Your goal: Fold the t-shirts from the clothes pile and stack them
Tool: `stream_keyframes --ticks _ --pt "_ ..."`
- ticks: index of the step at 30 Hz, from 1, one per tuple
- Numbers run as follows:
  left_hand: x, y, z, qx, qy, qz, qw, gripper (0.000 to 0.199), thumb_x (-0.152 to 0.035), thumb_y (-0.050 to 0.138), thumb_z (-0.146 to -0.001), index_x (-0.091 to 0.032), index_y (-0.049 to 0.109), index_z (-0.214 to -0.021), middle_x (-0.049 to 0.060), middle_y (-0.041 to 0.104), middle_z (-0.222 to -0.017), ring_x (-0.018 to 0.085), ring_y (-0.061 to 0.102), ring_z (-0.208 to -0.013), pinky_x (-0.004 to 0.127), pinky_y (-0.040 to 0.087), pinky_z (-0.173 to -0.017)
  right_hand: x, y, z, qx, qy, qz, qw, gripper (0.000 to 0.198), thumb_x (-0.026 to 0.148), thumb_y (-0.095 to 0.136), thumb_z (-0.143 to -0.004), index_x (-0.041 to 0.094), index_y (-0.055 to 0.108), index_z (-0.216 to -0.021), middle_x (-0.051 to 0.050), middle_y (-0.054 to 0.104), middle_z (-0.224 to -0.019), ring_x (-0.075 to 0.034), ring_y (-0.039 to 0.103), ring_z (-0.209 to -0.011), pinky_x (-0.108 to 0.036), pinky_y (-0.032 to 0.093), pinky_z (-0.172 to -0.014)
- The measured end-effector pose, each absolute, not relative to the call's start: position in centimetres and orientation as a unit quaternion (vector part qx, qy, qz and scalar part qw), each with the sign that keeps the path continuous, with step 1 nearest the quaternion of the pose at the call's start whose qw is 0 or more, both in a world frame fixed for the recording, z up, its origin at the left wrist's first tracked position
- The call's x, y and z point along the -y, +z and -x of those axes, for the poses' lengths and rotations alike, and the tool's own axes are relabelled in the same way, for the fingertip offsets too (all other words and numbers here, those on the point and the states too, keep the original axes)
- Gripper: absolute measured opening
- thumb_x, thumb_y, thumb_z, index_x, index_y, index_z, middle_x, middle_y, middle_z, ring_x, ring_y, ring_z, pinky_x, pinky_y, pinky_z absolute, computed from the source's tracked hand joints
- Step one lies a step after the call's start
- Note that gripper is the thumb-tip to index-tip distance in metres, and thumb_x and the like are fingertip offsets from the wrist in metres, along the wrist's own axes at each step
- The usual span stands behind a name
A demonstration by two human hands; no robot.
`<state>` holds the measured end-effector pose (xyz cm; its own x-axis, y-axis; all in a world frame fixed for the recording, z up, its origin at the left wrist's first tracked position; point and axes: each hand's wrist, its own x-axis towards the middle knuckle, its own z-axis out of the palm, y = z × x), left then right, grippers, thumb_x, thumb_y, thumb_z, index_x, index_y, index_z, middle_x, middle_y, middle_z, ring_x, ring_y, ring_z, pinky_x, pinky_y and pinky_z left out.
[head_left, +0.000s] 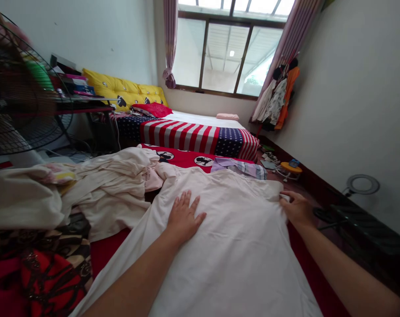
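Observation:
A white shirt (233, 229) lies spread over a red cover, its lower part running out of the bottom of the view. My left hand (185, 216) rests flat on the upper left of the shirt, fingers apart. At the right edge, my right hand (296, 207) pinches the cloth near the sleeve between thumb and fingers. A rumpled cream garment (110, 185) is heaped to the left of the shirt. Beyond the shirt's top edge is a folded lilac cloth (237, 167) with a grey checked part.
A wire-caged fan (21, 88) stands close on the left. Red and black patterned clothes (51, 277) lie at the lower left. A bed with a flag-striped cover (183, 134) is at the back. On the right are an orange stool (289, 168) and a ring light (363, 184).

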<state>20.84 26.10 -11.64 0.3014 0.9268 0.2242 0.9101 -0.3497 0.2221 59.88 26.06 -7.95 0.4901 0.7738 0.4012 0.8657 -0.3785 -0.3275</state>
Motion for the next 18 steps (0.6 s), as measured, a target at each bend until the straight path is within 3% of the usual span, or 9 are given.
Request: stream_keyframes --ticks 3,5,7,10,13,18 --pt "-26.0 -11.6 -20.9 -0.572 0.163 -0.803 0.033 0.062 -0.056 0.037 -0.091 -0.024 0.037 -0.145 0.012 0.022 -0.155 0.027 0.015 -0.144 0.046 0.014 -0.116 -25.5 -8.0 -61.4 0.488 -0.116 0.85 0.16 0.036 0.027 0.058 -0.069 0.018 0.073 -0.101 -0.017 0.067 -0.098 -0.033 0.063 -0.085 -0.038 0.045 -0.064" --pt "-26.0 -11.5 -21.0 -0.572 0.167 -0.802 0.038 0.062 -0.055 0.038 -0.091 -0.024 0.037 -0.145 0.012 0.021 -0.155 0.028 0.015 -0.144 0.046 0.013 -0.116 -26.0 -7.5 -61.0 0.489 -0.166 0.844 0.141 0.039 0.021 0.057 -0.069 0.015 0.071 -0.105 -0.02 0.063 -0.107 -0.037 0.06 -0.094 -0.041 0.046 -0.069" --pt "-25.9 -11.4 -21.0 -0.571 0.169 -0.802 0.044 0.062 -0.055 0.038 -0.091 -0.023 0.038 -0.145 0.013 0.021 -0.155 0.028 0.015 -0.144 0.046 0.013 -0.116 -27.2 -6.7 -59.2 0.522 -0.201 0.812 0.167 0.04 0.015 0.052 -0.073 0.013 0.068 -0.109 -0.019 0.061 -0.113 -0.034 0.058 -0.102 -0.04 0.047 -0.079" --pt "-25.9 -11.3 -20.9 -0.57 0.174 -0.802 0.051 0.062 -0.055 0.038 -0.091 -0.023 0.037 -0.145 0.013 0.02 -0.155 0.027 0.014 -0.144 0.046 0.013 -0.117 -30.3 -5.7 -55.2 0.59 -0.155 0.773 0.174 0.034 0.012 0.047 -0.079 0.016 0.068 -0.105 -0.011 0.063 -0.115 -0.024 0.059 -0.104 -0.031 0.045 -0.086" --pt "-25.9 -11.3 -20.9 -0.568 0.179 -0.801 0.056 0.062 -0.055 0.037 -0.091 -0.024 0.037 -0.145 0.013 0.02 -0.155 0.027 0.013 -0.145 0.046 0.012 -0.117 -33.6 -5.8 -52.3 0.591 -0.124 0.782 0.155 0.032 0.017 0.045 -0.084 0.018 0.067 -0.107 -0.009 0.064 -0.117 -0.023 0.06 -0.104 -0.03 0.046 -0.085" --pt "-25.9 -11.3 -20.8 -0.563 0.183 -0.803 0.065 0.063 -0.057 0.036 -0.091 -0.024 0.037 -0.145 0.012 0.019 -0.156 0.027 0.013 -0.145 0.046 0.013 -0.117 -36.7 -6.5 -51.9 0.563 -0.098 0.812 0.12 0.039 0.038 0.055 -0.083 0.015 0.067 -0.112 -0.016 0.068 -0.111 -0.033 0.062 -0.102 -0.04 0.047 -0.079"
